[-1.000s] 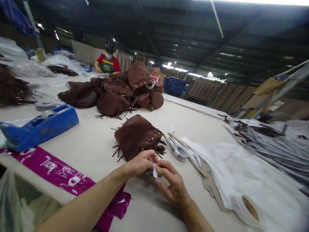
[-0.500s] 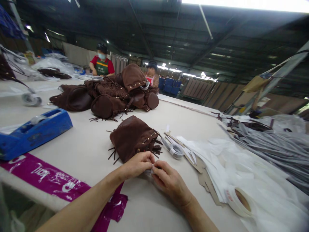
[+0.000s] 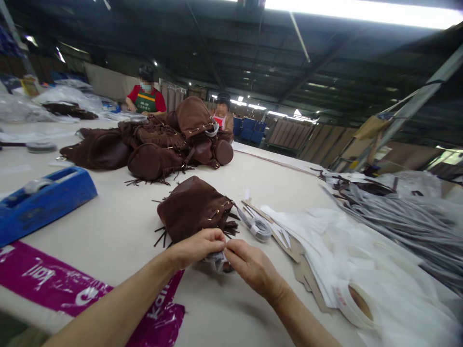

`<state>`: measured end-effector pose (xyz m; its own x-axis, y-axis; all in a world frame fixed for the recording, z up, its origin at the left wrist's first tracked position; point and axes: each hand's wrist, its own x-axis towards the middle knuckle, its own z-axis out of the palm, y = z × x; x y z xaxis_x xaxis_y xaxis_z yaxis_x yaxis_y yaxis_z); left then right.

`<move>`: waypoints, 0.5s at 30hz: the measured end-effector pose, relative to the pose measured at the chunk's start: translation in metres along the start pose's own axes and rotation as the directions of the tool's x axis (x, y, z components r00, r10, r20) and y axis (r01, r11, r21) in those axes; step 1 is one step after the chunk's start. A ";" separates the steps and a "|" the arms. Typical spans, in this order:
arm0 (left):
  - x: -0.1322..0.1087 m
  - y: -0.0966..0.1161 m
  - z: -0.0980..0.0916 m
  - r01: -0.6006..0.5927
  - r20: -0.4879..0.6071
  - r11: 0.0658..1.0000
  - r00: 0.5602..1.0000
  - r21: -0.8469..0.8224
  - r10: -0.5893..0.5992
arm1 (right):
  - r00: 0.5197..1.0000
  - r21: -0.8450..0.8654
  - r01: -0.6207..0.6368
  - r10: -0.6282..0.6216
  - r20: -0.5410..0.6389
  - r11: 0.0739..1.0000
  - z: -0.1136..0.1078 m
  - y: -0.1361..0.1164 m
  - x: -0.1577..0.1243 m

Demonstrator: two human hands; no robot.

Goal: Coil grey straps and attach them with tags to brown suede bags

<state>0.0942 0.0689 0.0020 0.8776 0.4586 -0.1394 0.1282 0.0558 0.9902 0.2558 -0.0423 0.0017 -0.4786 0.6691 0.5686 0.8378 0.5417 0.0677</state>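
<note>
Right in front of the brown fringed bag [image 3: 193,207], my left hand [image 3: 202,245] and my right hand [image 3: 248,262] meet with fingers pinched together. Between and just below the fingertips shows a small bundle [image 3: 220,262] in clear and grey wrapping; what exactly it holds is too small to tell. Both hands close on this bundle's upper edge, as far as I can see. The bag lies on the white table, its drawstring opening facing right. Beside that opening, a wrapped grey strap coil [image 3: 259,228] is joined to the bag.
Brown bags [image 3: 155,144] are piled behind. A blue tape dispenser [image 3: 47,202] and purple tape [image 3: 47,277] lie left. At right are cardboard pieces [image 3: 306,274], white sheets [image 3: 347,241], a tape roll [image 3: 356,303] and grey straps [image 3: 394,221]. Two people [image 3: 146,99] are beyond.
The view has shifted slightly. The wrapped bundle now shows more clearly below my fingertips, which remain close together. The strap coil at the far left lies differently.
</note>
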 end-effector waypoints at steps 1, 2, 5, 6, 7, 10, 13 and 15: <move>0.000 -0.001 -0.001 0.014 -0.013 0.999 1.000 -0.031 -0.014 | 1.000 0.030 -0.027 0.027 -0.005 0.999 0.001 0.000 0.001; 0.000 -0.001 -0.002 0.022 -0.031 0.998 0.999 -0.057 -0.024 | 0.998 0.062 -0.055 0.055 -0.008 0.997 0.001 0.001 0.002; 0.000 0.004 -0.004 0.021 -0.093 0.993 0.995 -0.114 -0.032 | 0.995 0.121 -0.090 0.093 -0.027 0.989 0.003 0.004 0.006; 0.000 0.007 -0.004 0.017 -0.105 0.991 0.994 -0.136 -0.032 | 0.996 0.116 -0.079 0.084 -0.034 0.990 0.002 0.005 0.008; -0.001 0.011 -0.003 0.016 -0.111 0.988 0.993 -0.154 -0.034 | 0.997 0.100 -0.063 0.068 -0.042 0.993 0.001 0.005 0.010; -0.007 0.020 -0.001 0.016 -0.129 0.991 0.991 -0.133 -0.033 | 0.999 -0.016 -0.008 0.007 -0.044 1.000 -0.005 0.002 0.018; -0.004 0.014 -0.007 0.025 -0.134 1.000 0.991 -0.015 -0.027 | 0.999 -0.161 0.008 0.000 0.051 0.987 -0.015 -0.002 0.023; 0.007 0.000 -0.015 0.085 -0.094 0.994 0.992 0.071 -0.078 | 0.994 -0.207 0.040 -0.017 0.112 0.978 -0.027 0.001 0.020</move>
